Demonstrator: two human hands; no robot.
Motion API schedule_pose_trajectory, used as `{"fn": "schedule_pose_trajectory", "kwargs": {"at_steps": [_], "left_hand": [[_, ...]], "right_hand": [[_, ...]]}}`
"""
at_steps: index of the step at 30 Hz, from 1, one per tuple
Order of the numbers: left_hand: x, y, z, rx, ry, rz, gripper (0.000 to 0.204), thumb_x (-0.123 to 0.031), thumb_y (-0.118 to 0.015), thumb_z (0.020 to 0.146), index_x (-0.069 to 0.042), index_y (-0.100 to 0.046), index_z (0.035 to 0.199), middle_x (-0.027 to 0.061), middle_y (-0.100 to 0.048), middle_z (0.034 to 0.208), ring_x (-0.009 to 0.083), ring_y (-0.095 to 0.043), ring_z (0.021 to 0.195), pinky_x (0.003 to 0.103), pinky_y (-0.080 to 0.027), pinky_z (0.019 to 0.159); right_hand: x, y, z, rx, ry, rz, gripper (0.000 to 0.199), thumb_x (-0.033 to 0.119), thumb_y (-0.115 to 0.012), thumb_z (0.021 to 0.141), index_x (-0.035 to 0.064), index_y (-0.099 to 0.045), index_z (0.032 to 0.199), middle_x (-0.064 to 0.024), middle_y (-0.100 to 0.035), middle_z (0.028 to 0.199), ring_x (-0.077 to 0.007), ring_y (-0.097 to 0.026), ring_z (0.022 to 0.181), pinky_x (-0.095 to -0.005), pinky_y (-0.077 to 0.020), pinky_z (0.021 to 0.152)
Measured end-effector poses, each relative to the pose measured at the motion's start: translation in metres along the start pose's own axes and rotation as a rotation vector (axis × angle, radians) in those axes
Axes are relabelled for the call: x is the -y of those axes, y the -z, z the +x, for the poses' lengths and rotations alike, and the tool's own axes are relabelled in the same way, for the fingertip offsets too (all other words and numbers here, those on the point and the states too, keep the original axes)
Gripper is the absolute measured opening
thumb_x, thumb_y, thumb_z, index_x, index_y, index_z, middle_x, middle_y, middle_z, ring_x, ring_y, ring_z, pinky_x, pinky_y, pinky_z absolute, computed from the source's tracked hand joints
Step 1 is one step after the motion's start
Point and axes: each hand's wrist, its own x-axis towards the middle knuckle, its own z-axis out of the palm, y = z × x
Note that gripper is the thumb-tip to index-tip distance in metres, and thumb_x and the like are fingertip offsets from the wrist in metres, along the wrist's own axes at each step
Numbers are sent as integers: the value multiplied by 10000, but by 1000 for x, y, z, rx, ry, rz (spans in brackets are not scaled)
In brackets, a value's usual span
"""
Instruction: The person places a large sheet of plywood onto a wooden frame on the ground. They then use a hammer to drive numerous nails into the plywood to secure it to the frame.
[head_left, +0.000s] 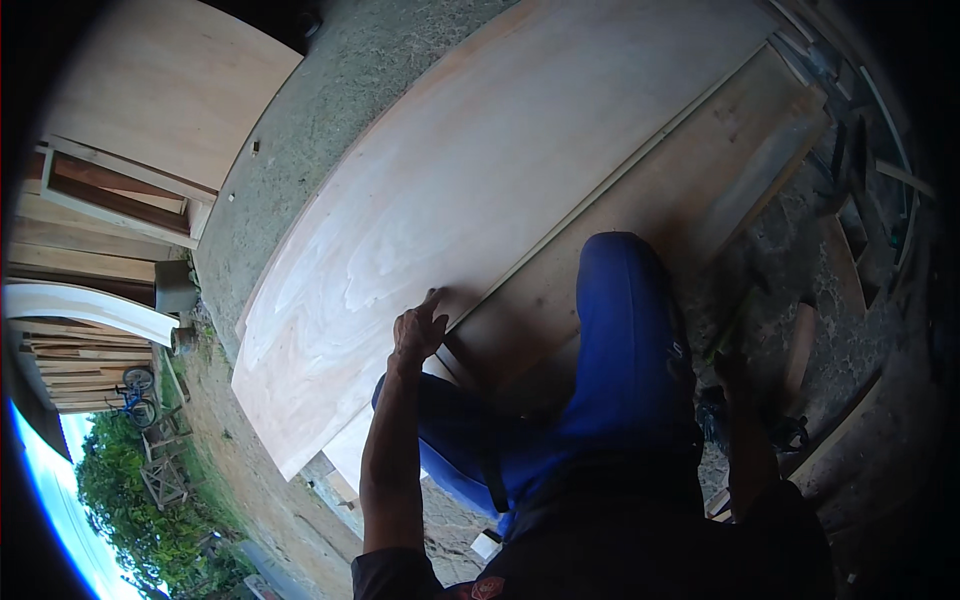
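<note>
A large pale plywood sheet [470, 170] lies slantwise before me. Along its right edge a narrower brown wooden panel [690, 170] sits, partly under my bent knee in blue trousers. My left hand [418, 328] is at the sheet's near right edge, index finger and thumb stretched out, with nothing visible in it. Over on the right, my right hand [732, 368] hangs low in deep shadow above the cluttered floor. Its fingers are too dark to make out, and whether it holds anything is hidden.
Wood offcuts [800, 345] and a dark box-like piece [850, 240] litter the floor at right. At the left stand a plywood panel [180, 80], a wooden frame [120, 195] and stacked boards [90, 360]. A blue bicycle [135, 398] is farther off, near green bushes [130, 490].
</note>
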Motion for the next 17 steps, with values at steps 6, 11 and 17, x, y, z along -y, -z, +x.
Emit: {"fn": "schedule_pose_trajectory", "kwargs": {"at_steps": [6, 11, 17], "left_hand": [[-2, 5, -3, 64, 21, -2, 646, -245, -706, 846, -212, -502, 1458, 86, -493, 1510, 351, -640, 1170, 464, -512, 995], [-1, 4, -4, 32, 5, 49, 644, -232, -716, 850, -203, -491, 1452, 104, -504, 1502, 353, -651, 1146, 470, -511, 971], [-14, 3, -4, 18, -10, 25, 643, -251, -710, 846, -154, -483, 1440, 153, -518, 1483, 377, -637, 1165, 488, -503, 980]], "right_hand": [[18, 3, -6, -10, 15, 167, 860, 402, -673, 889, 128, -226, 1571, -357, -615, 1219, -532, -599, 1126, -574, -511, 910], [22, -3, -3, 5, 50, 226, 913, 363, -696, 874, 143, -178, 1594, -372, -545, 1323, -529, -551, 1211, -569, -481, 973], [7, -22, 2, -101, 143, 394, 907, 258, -716, 828, 52, -238, 1572, -288, -398, 1520, -450, -430, 1381, -484, -392, 1128]]}}
